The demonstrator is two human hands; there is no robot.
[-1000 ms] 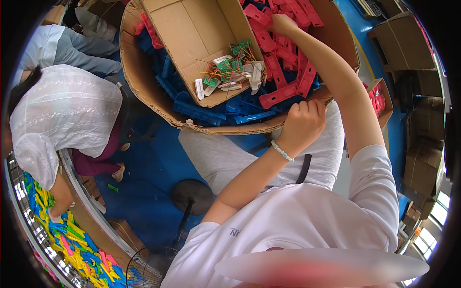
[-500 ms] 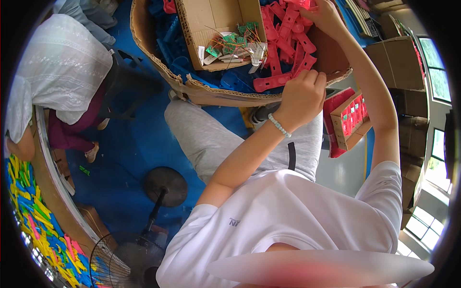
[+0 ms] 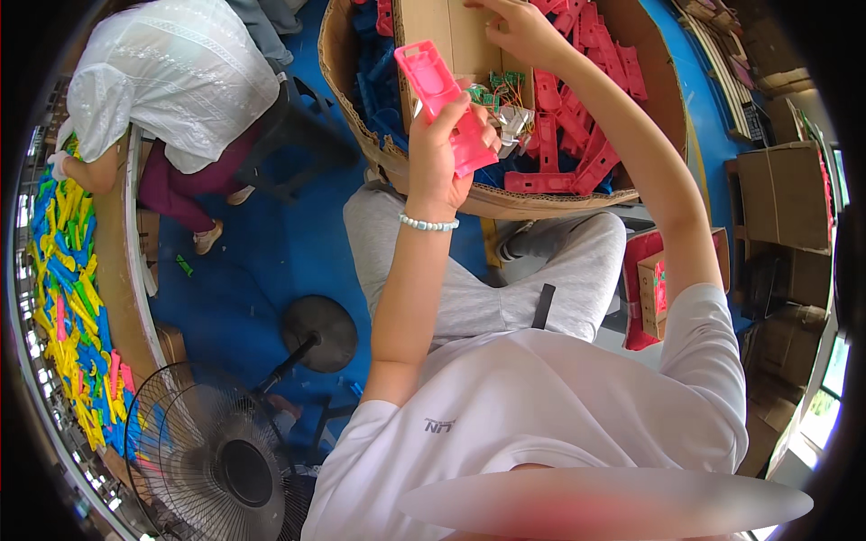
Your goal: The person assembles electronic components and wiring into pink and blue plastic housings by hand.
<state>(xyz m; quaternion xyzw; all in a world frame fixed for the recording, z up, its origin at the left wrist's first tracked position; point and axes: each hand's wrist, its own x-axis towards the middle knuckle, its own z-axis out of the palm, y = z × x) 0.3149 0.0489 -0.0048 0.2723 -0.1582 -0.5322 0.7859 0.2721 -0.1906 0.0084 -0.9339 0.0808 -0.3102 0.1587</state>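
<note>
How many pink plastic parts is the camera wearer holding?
1: the pink part in the left hand. None shows in the right hand, though some may be hidden.

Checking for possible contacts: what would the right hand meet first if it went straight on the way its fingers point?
The right hand would probably meet the inner cardboard box first, at its left wall; depth is unclear, so it might pass above.

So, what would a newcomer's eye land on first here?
Probably the bright pink part in the left hand, held up before the big carton. After that, the heap of coloured pieces at far left, and the black fan at lower left.
</note>
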